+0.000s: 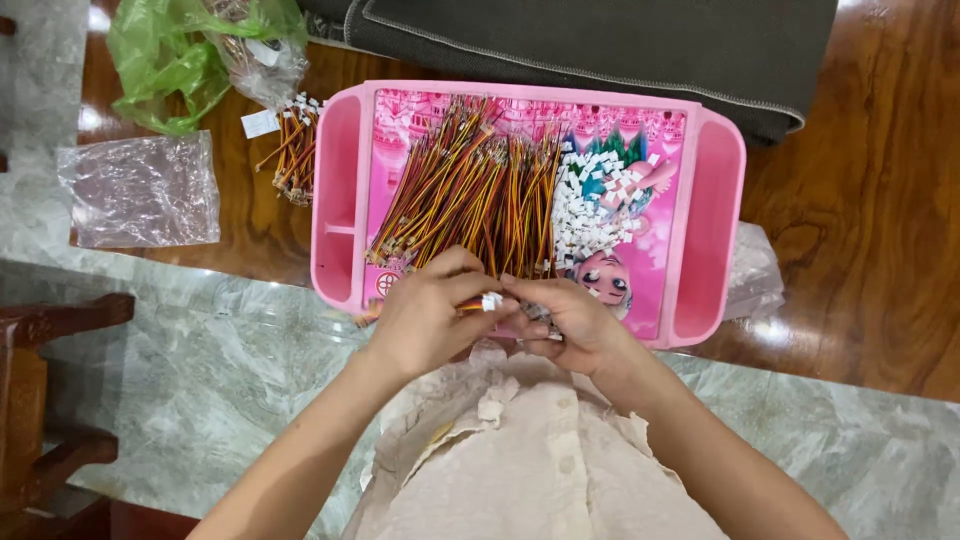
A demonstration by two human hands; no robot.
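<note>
We pinch a small white connector [491, 300] between both hands: our left hand [425, 315] and right hand [570, 320] meet fingertip to fingertip, closed tight on it, at the tray's [710, 190] near edge. Beyond lie the wires [465, 190] and loose plugs [590, 200].

Bright, even light — glare patches on polished wood [860, 250] — sharp focus.
</note>
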